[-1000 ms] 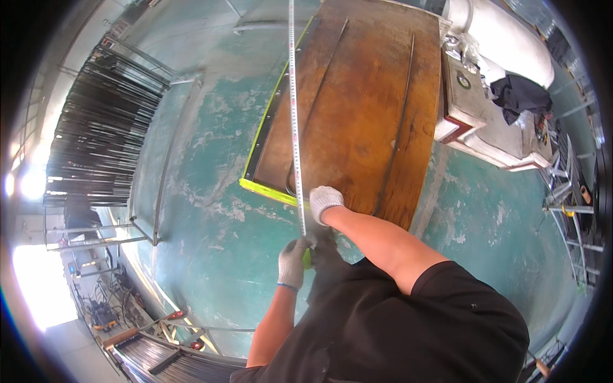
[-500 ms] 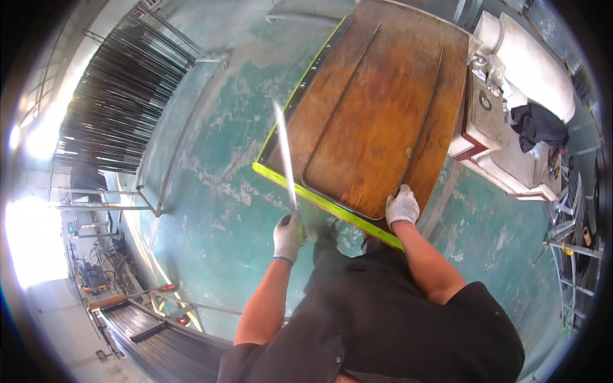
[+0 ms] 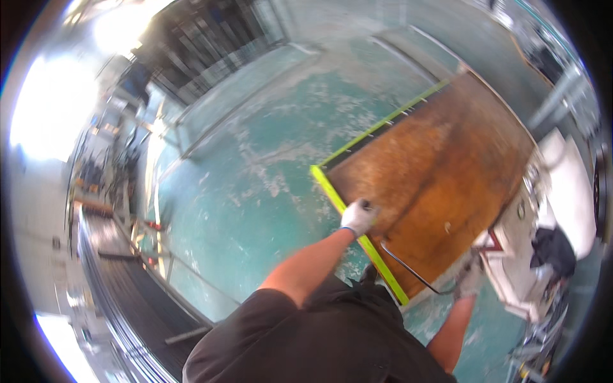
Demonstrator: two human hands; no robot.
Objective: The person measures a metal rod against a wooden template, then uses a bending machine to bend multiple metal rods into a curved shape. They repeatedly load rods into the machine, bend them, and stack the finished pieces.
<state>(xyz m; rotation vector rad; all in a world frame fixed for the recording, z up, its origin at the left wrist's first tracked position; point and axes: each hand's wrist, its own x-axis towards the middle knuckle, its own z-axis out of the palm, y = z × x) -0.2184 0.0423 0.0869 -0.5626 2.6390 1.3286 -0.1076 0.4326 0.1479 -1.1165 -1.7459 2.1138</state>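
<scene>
A wooden-topped table (image 3: 491, 134) with a yellow-green edge strip (image 3: 329, 188) stands before me. My left hand (image 3: 359, 217), in a white glove, is closed over the near part of the tabletop, by the strip. A small dark bit shows at its fingers, but what it holds is hidden. A thin black U-shaped rod (image 3: 412, 270) has its bent end across the table's near right corner. My right hand (image 3: 469, 281), gloved and smeared by motion, grips the rod near its bend, just off the table's right side. The rod's long legs are blurred over the wood.
To the right stand a worn pale cabinet (image 3: 504, 268), a dark cloth (image 3: 553, 251) and white rolls (image 3: 568, 185). Stacked dark rods (image 3: 137, 281) lie on a rack at lower left. Another rack of dark bars (image 3: 204, 45) stands far left, on the green floor (image 3: 255, 185).
My view has turned. My left hand has come over the tabletop; the long pale blurred tool it held no longer shows. My right hand has moved off the table's right side, shifting the rod.
</scene>
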